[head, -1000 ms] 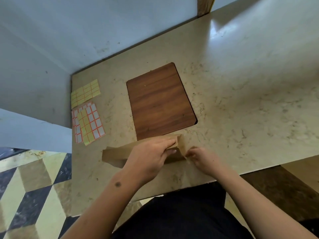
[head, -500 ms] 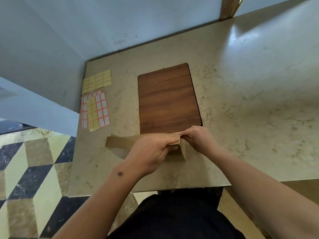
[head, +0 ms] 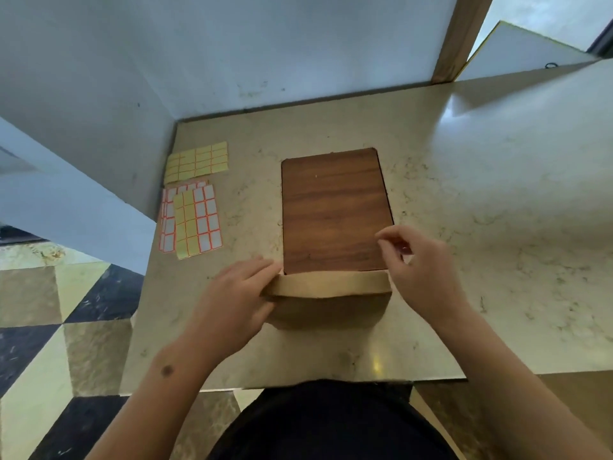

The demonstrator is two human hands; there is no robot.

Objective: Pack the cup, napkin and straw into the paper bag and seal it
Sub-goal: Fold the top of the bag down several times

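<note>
The brown paper bag point(head: 326, 312) stands on the counter just in front of the wooden board, seen from above. Its top is folded over into a flat strip that runs left to right. My left hand point(head: 237, 295) grips the left end of that folded strip, fingers on top. My right hand point(head: 423, 270) is at the strip's right end with loosely curled fingers raised over the board's corner and nothing in them. No cup, napkin or straw shows anywhere.
A dark wooden board point(head: 335, 210) lies on the beige marble counter point(head: 497, 227). Two sticker sheets, one yellow point(head: 197, 162) and one white and yellow point(head: 192, 222), lie at the left by the grey wall. The counter's front edge is close to my body.
The bag's folded top now lies square along the board's near edge. My right hand has come off the fold and lifted to the right; my left hand still holds the left end.
</note>
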